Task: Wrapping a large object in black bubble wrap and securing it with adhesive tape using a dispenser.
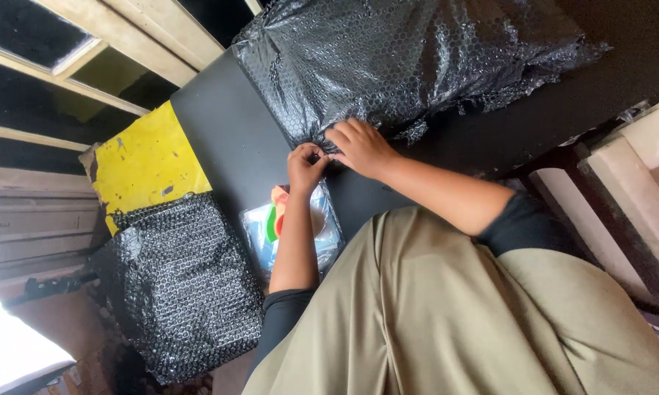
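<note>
The black bubble wrap bundle [402, 58] is seen at about twelve o'clock on the dark table [227, 139]. Its bottom edge is pinched by the left hand [305, 167], with fingers closed tight on the wrap. The right hand [360, 146] is pressed on the same edge, fingers bent, just beside the left. A clear packet [260, 234] lies at six o'clock. More black bubble wrap [179, 285] is piled at eight o'clock, below a yellow board [143, 164].

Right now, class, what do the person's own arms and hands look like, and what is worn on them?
Both hands, left hand and right hand, are bare: no gloves, rings or watch show. Forearms are uncovered. Short black sleeves end near the elbows, under a loose khaki fabric garment.
</note>
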